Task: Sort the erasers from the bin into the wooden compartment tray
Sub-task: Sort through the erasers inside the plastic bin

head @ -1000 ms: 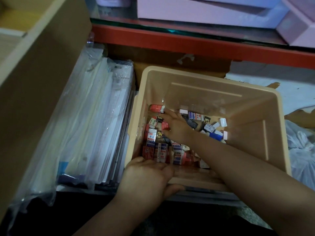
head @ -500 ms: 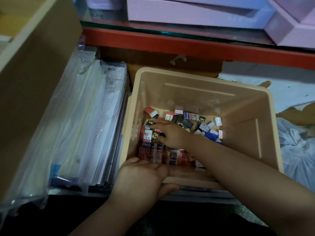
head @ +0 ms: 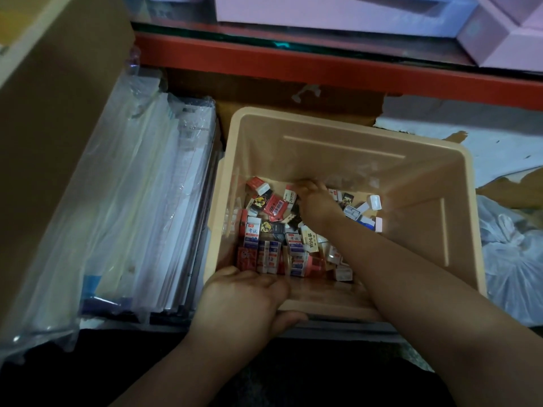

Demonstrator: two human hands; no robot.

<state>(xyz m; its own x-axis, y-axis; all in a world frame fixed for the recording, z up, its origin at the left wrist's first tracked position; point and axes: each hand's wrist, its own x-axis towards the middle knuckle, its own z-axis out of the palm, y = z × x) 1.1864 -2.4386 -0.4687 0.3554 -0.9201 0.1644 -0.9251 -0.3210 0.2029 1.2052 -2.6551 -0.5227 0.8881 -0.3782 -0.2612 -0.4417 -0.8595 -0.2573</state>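
A beige plastic bin (head: 426,183) stands in front of me, its floor covered with several small erasers (head: 274,205) in red, white, blue and black sleeves. My left hand (head: 244,301) grips the bin's near rim, fingers over the edge and thumb underneath outside. My right hand (head: 316,201) reaches down into the bin at the far middle of the pile. Its fingers curl into the erasers, and what they hold is hidden beneath the hand. No wooden compartment tray is clearly in view.
A stack of flat packs in clear plastic (head: 141,218) lies tight against the bin's left side. A large brown box wall (head: 50,118) rises at the far left. A red shelf edge (head: 323,66) crosses behind, with pink boxes (head: 338,10) above. Crumpled plastic bags (head: 514,259) lie at right.
My right hand has moved from the left part of the pile toward the far middle, its fingers staying curled. My left hand keeps its grip on the near rim.
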